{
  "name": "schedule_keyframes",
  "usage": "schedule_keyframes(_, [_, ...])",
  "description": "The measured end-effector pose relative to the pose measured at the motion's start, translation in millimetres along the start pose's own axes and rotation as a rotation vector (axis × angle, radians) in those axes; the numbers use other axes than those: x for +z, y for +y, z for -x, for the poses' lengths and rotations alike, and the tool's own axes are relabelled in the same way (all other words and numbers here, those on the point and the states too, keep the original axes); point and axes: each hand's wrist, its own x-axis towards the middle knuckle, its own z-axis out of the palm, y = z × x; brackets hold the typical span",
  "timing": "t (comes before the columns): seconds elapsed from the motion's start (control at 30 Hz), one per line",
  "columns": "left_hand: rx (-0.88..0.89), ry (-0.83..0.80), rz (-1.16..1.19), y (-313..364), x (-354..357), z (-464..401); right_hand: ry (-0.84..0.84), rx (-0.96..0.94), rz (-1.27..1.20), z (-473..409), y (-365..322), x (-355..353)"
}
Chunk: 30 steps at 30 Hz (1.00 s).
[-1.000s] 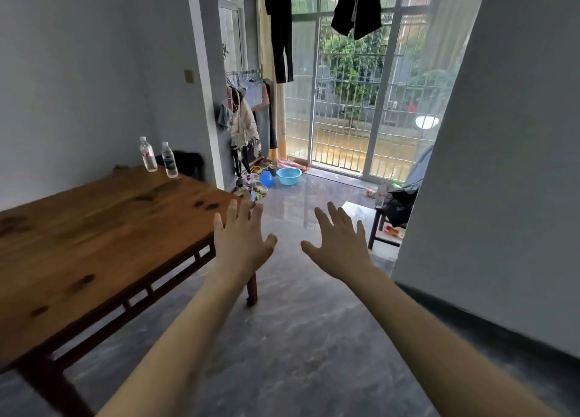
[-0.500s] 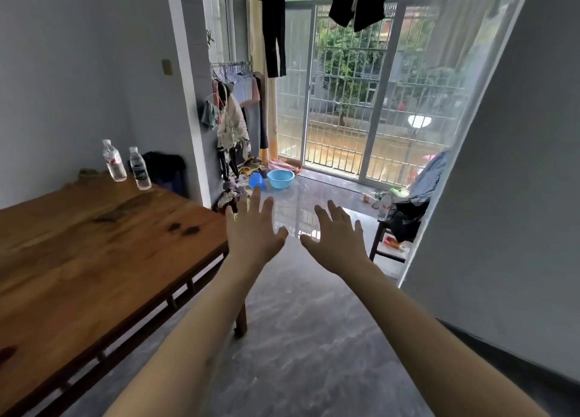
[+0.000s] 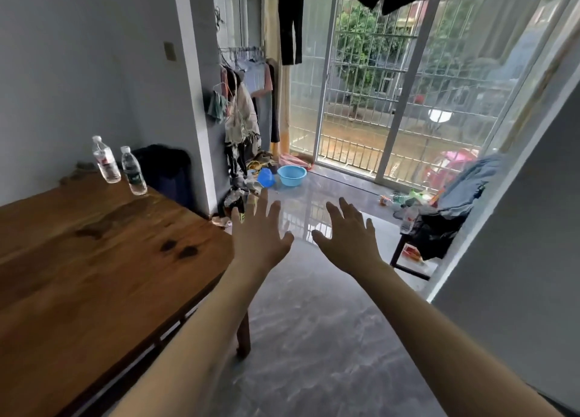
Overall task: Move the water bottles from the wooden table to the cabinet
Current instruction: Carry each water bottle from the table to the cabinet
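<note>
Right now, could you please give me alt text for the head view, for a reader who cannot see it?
Two open, empty hands, left hand and right hand, reach forward above a grey floor. Two water bottles stand upright at the far corner of the wooden table on the left, untouched.

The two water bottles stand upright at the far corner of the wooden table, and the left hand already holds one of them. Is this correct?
Not quite. In the head view the left hand holds nothing: it is open in the air, apart from the two water bottles, which do stand upright at the far corner of the wooden table.
</note>
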Motion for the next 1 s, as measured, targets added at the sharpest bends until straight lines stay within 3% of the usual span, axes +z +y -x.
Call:
schedule_keyframes(0.57, [-0.109,0.034,0.034,36,68,-237,0.025,-0.141,0.036,-275,77,47])
schedule_keyframes(1.0, [-0.253,0.012,-0.048,-12,127,-388,-0.030,-0.340,0.025,-453,60,110])
